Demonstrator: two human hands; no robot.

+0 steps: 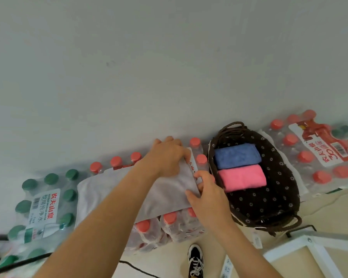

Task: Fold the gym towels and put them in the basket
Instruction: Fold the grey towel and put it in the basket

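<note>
- Grey towel [113, 189]: spread flat on red-capped bottle packs [169, 223], left of the basket [269, 197].
- My left hand [167, 159]: fingers clamped on the towel's far corner, near the basket.
- My right hand [206, 194]: fingers pinching the towel's edge, just beside the basket.
- Inside the basket: blue towel [236, 158] and pink towel [242, 177], folded, touching.

Far corner of the grey towel [113, 191] left of the basket [279, 177] covered by the left hand [167, 157], bottle pack [309, 157] right of the basket cut by the edge, shoe [195, 259] below the basket cropped.
</note>
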